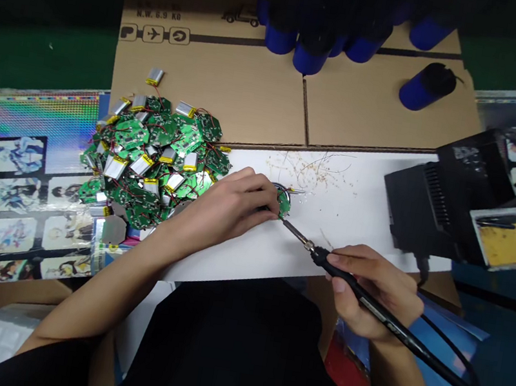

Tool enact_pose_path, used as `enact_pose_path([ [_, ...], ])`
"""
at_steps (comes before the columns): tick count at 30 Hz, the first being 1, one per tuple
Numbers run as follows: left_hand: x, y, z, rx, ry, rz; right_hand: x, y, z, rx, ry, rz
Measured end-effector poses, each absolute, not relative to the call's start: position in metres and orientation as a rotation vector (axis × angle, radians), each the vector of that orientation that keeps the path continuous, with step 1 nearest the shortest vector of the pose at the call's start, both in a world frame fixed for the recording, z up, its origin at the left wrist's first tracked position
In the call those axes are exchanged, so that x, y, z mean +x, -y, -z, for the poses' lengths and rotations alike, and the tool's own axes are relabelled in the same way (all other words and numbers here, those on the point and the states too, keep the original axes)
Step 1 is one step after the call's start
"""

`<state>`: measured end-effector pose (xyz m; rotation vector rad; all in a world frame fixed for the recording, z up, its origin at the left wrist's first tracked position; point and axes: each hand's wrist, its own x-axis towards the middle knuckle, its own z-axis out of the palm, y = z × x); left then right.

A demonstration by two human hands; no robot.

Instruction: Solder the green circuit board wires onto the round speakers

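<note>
My right hand [372,292] grips a soldering iron [394,325] by its black handle, pen-like. The iron's metal tip points left and reaches the near edge of a round green circuit board [284,202]. My left hand [242,200] has its fingers bent over that board, holding its left side and hiding part of it. Whether the tip touches the board or something on it, I cannot tell. To the left of my left hand lies a heap of green circuit boards [162,132] with red wires and silver batteries [142,163] with yellow ends.
White paper [228,257] covers the worktop, with wire clippings [320,170] scattered behind the board. Cardboard [216,88] at the back bears several blue and black cylinders [426,87]. A black soldering station [434,195] with a yellow sponge tray [505,239] stands right.
</note>
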<state>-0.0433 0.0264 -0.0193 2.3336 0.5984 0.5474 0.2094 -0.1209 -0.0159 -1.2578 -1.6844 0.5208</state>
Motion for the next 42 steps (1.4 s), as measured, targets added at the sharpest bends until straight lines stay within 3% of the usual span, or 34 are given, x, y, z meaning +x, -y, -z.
enact_pose_path([
  [36,-0.045,-0.027,0.021,2.324,-0.588,-0.540,0.210,0.123,0.009,-1.356,1.687,-0.513],
  [42,-0.045,-0.027,0.022,2.317,-0.594,-0.540,0.214,0.131,0.012,-1.358,1.550,-0.374],
])
